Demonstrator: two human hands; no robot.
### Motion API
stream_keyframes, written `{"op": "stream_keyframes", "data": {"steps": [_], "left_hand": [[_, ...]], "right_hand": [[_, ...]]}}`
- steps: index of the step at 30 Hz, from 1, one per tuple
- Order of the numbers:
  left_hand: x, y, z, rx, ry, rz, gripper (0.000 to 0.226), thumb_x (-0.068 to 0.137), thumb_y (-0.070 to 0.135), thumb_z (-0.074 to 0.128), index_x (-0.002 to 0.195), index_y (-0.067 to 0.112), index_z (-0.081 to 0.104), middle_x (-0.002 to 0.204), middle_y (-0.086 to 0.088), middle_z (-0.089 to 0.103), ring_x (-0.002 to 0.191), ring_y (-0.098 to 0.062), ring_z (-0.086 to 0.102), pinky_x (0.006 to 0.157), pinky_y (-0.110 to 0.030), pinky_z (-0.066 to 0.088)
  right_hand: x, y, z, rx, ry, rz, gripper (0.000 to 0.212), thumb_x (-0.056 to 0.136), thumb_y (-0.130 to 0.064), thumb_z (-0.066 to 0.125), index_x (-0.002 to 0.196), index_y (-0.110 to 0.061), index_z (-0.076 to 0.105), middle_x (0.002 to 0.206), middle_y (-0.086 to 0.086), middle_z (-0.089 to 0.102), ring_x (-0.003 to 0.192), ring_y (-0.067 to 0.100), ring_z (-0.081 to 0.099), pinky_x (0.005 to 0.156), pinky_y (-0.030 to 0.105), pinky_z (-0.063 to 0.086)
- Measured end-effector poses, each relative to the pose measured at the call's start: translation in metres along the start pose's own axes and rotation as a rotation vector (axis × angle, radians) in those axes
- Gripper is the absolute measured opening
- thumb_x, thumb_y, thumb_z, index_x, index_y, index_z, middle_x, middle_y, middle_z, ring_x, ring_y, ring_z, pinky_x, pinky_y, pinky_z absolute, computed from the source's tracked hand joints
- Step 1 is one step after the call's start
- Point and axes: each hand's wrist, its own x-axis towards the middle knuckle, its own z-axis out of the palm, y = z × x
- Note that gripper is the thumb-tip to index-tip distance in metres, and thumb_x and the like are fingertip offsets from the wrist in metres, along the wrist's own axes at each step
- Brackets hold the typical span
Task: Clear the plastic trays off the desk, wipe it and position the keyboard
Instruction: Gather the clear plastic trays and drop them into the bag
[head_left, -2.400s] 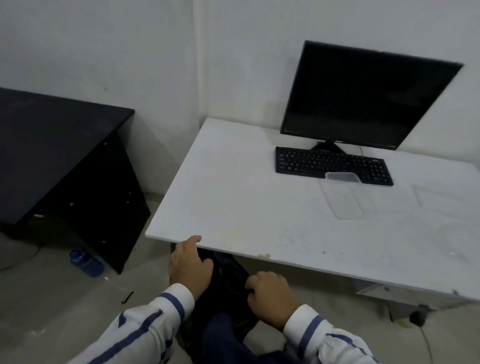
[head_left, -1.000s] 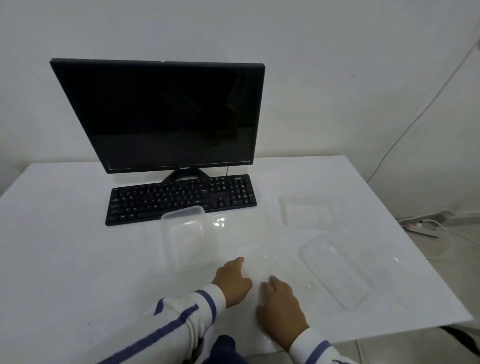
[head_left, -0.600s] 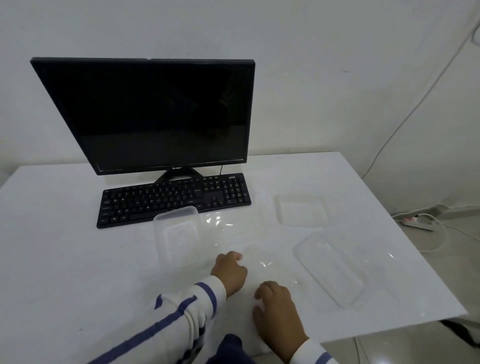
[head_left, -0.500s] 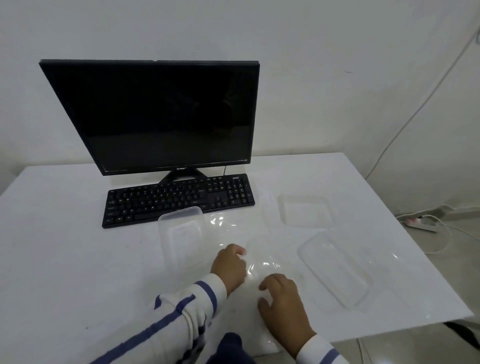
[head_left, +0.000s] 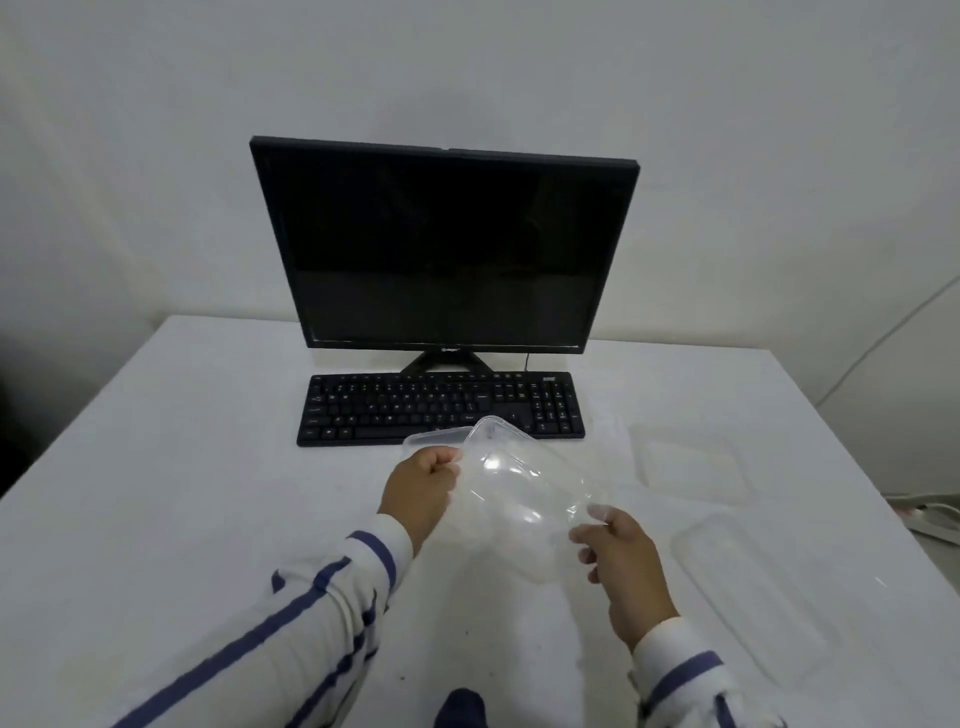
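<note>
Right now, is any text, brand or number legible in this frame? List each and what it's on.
No text here can be read.
Monitor: small light logo in the middle of the bottom bezel, too blurred to read.
Keyboard: key legends and a small mark at its top right corner, too small to read.
Lifted clear tray: no print visible.
Desk: no print visible.

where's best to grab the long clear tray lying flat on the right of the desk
Likely the thin rim of its left long side, approached from the left: the long tray lies flat on the desk, so only that lip offers a pinch.
</note>
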Motion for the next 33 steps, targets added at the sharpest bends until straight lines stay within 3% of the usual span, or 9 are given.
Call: {"op": "stream_keyframes", "data": {"steps": [6,9,13,18,20,23,27,29,33], "left_hand": [[0.023,-0.02,-0.022,0.496,0.036,0.139,0.045,0.091,0.005,0.043,0.135,0.014,0.048,0.145,-0.004,0.036,0.131,-0.022,0.039,0.109,-0.032,0.033],[0.025,-0.024,-0.024,0.607,-0.045,0.11,0.06,0.093,0.012,0.047,0.148,0.017,0.023,0.152,-0.006,0.024,0.128,-0.029,0.044,0.101,-0.033,0.038],[0.025,-0.027,-0.026,0.423,-0.015,-0.003,0.079,0.087,0.001,0.049,0.15,0.028,0.009,0.145,-0.009,0.028,0.096,-0.028,0.053,0.085,-0.031,0.047],[0.008,-0.036,-0.028,0.092,0.037,-0.218,0.095,0.078,-0.002,0.057,0.149,0.036,0.007,0.139,-0.012,0.032,0.089,-0.034,0.058,0.06,-0.039,0.059],[-0.005,-0.043,-0.025,-0.08,0.019,-0.29,0.1,0.076,-0.007,0.056,0.149,0.036,0.004,0.127,-0.018,0.044,0.074,-0.031,0.059,0.06,-0.042,0.06],[-0.023,-0.052,-0.021,-0.201,-0.03,-0.369,0.104,0.076,-0.007,0.059,0.148,0.036,-0.003,0.113,-0.021,0.053,0.071,-0.03,0.059,0.06,-0.04,0.06],[-0.015,-0.048,-0.034,-0.025,0.216,-0.219,0.06,0.088,0.008,0.051,0.142,0.021,0.029,0.138,-0.012,0.04,0.107,-0.035,0.055,0.09,-0.044,0.051],[-0.009,-0.031,-0.043,-0.075,0.213,-0.145,0.024,0.095,0.019,0.044,0.115,0.013,0.053,0.117,-0.015,0.057,0.09,-0.034,0.058,0.079,-0.041,0.052],[0.003,-0.008,-0.05,-0.074,0.024,-0.209,0.02,0.094,0.023,0.051,0.094,0.007,0.063,0.086,-0.01,0.062,0.063,-0.02,0.052,0.056,-0.026,0.049]], "right_hand": [[-0.005,-0.008,0.018,0.056,0.095,-0.12,0.01,0.084,-0.01,0.063,0.091,-0.017,0.061,0.093,0.005,0.063,0.082,0.021,0.055,0.069,0.029,0.045],[-0.01,-0.009,0.024,0.043,0.132,-0.202,0.006,0.085,-0.012,0.064,0.09,-0.016,0.063,0.09,0.002,0.064,0.079,0.017,0.055,0.071,0.028,0.046],[-0.019,-0.009,0.033,0.023,0.167,-0.289,0.005,0.09,-0.019,0.059,0.09,-0.022,0.063,0.089,-0.001,0.064,0.077,0.022,0.059,0.068,0.028,0.05],[-0.02,0.001,0.04,-0.066,0.173,-0.398,0.016,0.09,-0.013,0.058,0.086,-0.027,0.062,0.098,-0.008,0.064,0.092,0.015,0.061,0.083,0.021,0.048],[-0.021,0.005,0.042,-0.105,0.159,-0.428,0.019,0.09,-0.009,0.059,0.086,-0.028,0.061,0.105,-0.01,0.061,0.096,0.003,0.057,0.079,0.004,0.04],[-0.02,0.015,0.045,-0.164,0.134,-0.424,0.026,0.09,-0.002,0.056,0.085,-0.027,0.062,0.108,-0.012,0.059,0.102,0.01,0.056,0.085,0.011,0.038],[-0.023,0.019,0.045,-0.147,0.151,-0.437,0.029,0.089,0.002,0.055,0.083,-0.025,0.064,0.103,-0.022,0.058,0.101,0.006,0.055,0.082,0.005,0.037],[-0.026,0.018,0.045,-0.154,0.157,-0.496,0.031,0.088,0.003,0.056,0.082,-0.026,0.064,0.104,-0.024,0.058,0.1,-0.002,0.055,0.079,-0.002,0.038],[-0.031,0.02,0.047,-0.273,0.14,-0.625,0.043,0.084,0.012,0.055,0.084,-0.031,0.064,0.109,-0.015,0.061,0.102,-0.016,0.051,0.087,-0.003,0.035]]}}
